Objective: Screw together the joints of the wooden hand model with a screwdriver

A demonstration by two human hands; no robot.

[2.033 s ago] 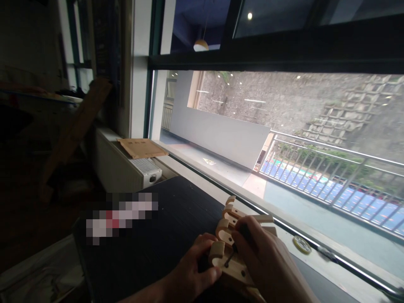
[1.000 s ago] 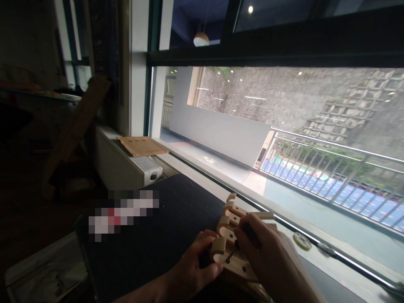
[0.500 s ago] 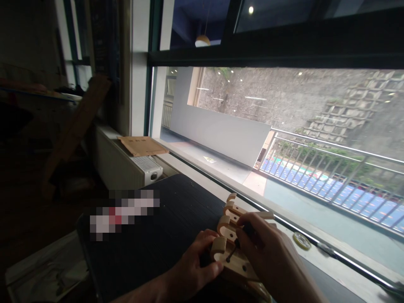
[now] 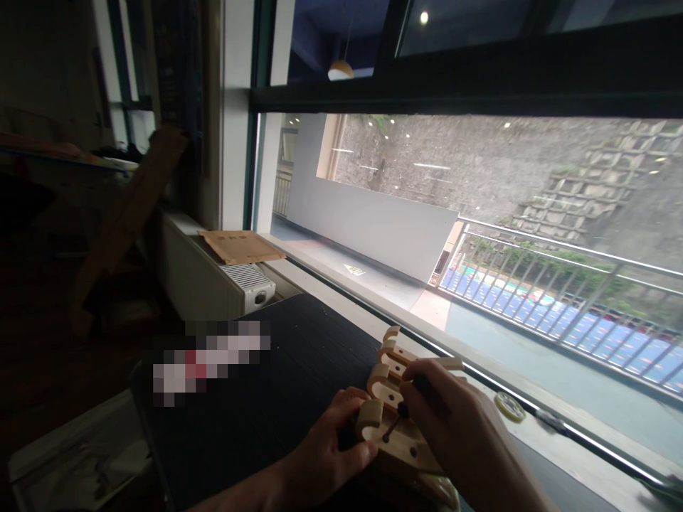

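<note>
A pale wooden piece [image 4: 403, 444] with several curved hooks and dark holes lies at the near right of the black table. My left hand [image 4: 341, 441] is closed on its near end, the thumb on the side below the nearest hook [image 4: 369, 416]. In my right hand [image 4: 445, 398] is a screwdriver [image 4: 393, 425], its dark handle mostly hidden by the fingers. The thin shaft slants down to a hole beside that hook. Whether a screw sits under the tip I cannot tell. The right hand hides part of the wood behind it.
The black table [image 4: 240, 419] meets the window sill, where a yellow-rimmed round roll [image 4: 510, 407] lies. A blurred-out item [image 4: 213, 363] is on the table's left. A brown envelope [image 4: 242, 246] rests on a white radiator [image 4: 197, 284]. A large window stands ahead.
My right hand has shifted very slightly with the screwdriver, its tip staying at the same hole. The left hand and the wooden piece look unmoved.
</note>
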